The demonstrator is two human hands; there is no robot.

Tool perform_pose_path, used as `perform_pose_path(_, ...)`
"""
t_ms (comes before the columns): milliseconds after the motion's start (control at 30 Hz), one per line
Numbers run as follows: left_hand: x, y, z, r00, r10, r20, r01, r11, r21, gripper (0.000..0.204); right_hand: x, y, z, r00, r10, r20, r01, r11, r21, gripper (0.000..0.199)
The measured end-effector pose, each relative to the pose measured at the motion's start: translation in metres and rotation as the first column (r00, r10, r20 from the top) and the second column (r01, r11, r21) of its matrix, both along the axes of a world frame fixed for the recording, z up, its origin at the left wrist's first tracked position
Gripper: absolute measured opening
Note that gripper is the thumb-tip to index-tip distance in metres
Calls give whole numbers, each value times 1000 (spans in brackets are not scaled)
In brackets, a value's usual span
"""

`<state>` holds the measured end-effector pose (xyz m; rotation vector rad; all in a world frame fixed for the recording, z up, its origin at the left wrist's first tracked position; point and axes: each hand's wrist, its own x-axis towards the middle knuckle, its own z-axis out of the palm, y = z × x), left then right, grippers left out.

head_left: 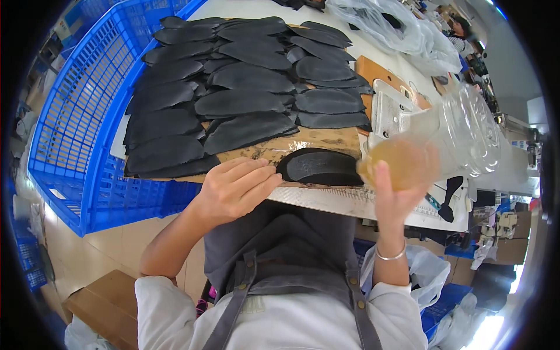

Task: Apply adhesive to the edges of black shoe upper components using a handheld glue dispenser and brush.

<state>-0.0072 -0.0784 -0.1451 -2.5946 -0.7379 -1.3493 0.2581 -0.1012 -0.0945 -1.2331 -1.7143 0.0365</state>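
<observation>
On the near strip of a brown, stained board [326,142] lies one black curved piece [321,166], leather-like, with a greyer, shiny middle. My left hand [239,184] has its fingers bent and pressed together, with the tips at this piece's left end; its thumb is hidden. At the piece's right end, my right hand [396,181] is smeared by motion, thumb up. It is closed round a yellowish, rounded thing [379,165] too blurred to name. A clear ridged plastic container [469,137] is directly behind that hand; I cannot tell whether the two belong together.
Rows of overlapping black pieces [251,81] cover the board's far part. A blue plastic basket [76,122] stands on the left. A white metal plate [389,111], a ruler-marked strip [332,197] and clear plastic bags [402,32] are on the table. A cardboard box [108,306] sits on the floor.
</observation>
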Motion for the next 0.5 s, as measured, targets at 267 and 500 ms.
perform_pose_path(267,-1,-1,-3,999,-12,32,13,1000,-25,18,-56,-5,9,930,265,-255,-243,963,115,84)
perform_pose_path(500,4,-3,2,997,-16,81,23,996,-90,19,-33,-3,-31,935,329,-133,-336,941,-32,82)
